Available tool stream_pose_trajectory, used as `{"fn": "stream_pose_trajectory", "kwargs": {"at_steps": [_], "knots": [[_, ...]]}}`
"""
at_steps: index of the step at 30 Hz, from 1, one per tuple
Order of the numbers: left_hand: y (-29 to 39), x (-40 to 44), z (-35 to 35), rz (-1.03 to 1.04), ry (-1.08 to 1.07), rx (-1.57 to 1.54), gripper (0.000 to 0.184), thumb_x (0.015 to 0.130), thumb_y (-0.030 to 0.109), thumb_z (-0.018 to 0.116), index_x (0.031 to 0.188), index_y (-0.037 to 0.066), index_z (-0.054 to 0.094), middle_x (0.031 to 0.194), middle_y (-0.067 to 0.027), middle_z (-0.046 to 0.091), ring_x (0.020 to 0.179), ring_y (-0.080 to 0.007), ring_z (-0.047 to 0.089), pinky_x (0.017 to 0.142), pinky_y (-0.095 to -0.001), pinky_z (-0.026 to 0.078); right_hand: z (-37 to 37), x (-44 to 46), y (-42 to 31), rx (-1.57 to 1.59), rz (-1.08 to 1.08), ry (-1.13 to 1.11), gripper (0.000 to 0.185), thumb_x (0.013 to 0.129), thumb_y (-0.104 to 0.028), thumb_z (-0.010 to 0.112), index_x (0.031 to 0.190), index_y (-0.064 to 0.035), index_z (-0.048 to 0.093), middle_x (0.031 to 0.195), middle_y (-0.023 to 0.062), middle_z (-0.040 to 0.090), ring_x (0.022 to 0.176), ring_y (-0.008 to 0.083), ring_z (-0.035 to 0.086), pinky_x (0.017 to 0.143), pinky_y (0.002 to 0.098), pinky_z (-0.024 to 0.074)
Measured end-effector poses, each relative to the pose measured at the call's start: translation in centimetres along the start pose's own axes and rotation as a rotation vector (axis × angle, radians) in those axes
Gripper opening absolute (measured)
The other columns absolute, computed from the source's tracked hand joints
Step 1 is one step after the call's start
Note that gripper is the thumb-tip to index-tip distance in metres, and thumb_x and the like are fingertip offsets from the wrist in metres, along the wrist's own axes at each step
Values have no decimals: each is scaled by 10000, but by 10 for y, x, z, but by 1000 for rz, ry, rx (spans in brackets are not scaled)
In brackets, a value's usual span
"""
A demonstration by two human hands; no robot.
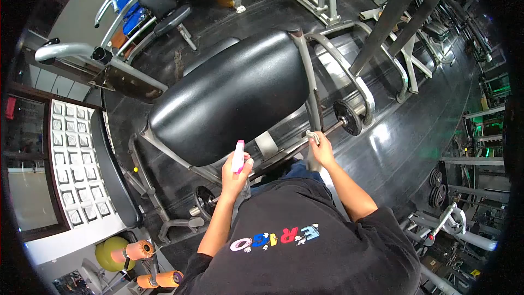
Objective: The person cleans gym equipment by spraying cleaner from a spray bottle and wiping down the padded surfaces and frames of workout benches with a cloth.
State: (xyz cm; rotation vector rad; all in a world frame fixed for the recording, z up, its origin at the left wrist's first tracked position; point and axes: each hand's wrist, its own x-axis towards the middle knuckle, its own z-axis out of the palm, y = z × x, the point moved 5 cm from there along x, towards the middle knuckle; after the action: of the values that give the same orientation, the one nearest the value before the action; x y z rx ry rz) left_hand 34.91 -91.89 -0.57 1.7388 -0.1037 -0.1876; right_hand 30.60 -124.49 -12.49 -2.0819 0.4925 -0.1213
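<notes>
Left hand: closed around a pink-and-white bottle, which stands nearly upright in the grip, in front of the pad's near edge; a firm wrap low on the body seems best, leaving the top clear.
Bottle outlet: too small to make out; worth checking which way it faces before any squeeze.
Right hand: closed on a pale cloth, part bunched at the fingers, part hanging below; spreading it flat under the palm should give more even contact than a bunch.
Hands: well apart, neither touching the black pad.
Pad surface: broad, glossy and curved; long overlapping strokes with light pressure would probably suit it, following the curve to the edges.
Barbell: passes close by the right hand, with a weight plate further out; the loose cloth end is best gathered clear of both.
</notes>
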Motion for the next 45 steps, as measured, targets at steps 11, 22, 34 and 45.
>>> {"fn": "stream_pose_trajectory", "kwargs": {"at_steps": [11, 22, 34, 45], "knots": [[12, 26, 42, -45, 43, 56, 301, 835, 242, 729, 1007, 22, 616, 831, -49, 628, 760, -137, 610, 708, -296, 485, -22, 16, 2, 3, -15, -151, 261, 894, -203, 628, 1119, -70, 614, 1025, 162, 682, 980, 335, 653, 850, 400, 501], [21, -3, 40, -20, 510, -74, 267, 847, 136, 702, 1047, 12, 576, 891, -50, 587, 741, -102, 588, 662, -271, 494, -21, 90, -25, 72, -65, -249, 256, 895, -208, 617, 1097, -52, 598, 974, 160, 672, 943, 300, 654, 834, 373, 491], [6, -35, 25, -133, 704, 60, 212, 829, 154, 724, 925, 9, 603, 804, -62, 612, 728, -138, 606, 668, -291, 494, 5, 102, -34, 16, -216, -488, 236, 890, -166, 636, 1088, -39, 609, 994, 148, 673, 945, 284, 652, 844, 357, 491], [-2, -33, 31, -222, 607, 5, 224, 808, 161, 728, 908, 15, 591, 811, -59, 627, 742, -133, 597, 700, -302, 488, -8, 76, -19, -28, -169, -417, 231, 889, -182, 632, 1078, -50, 613, 975, 155, 674, 911, 277, 652, 813, 361, 492]]}}
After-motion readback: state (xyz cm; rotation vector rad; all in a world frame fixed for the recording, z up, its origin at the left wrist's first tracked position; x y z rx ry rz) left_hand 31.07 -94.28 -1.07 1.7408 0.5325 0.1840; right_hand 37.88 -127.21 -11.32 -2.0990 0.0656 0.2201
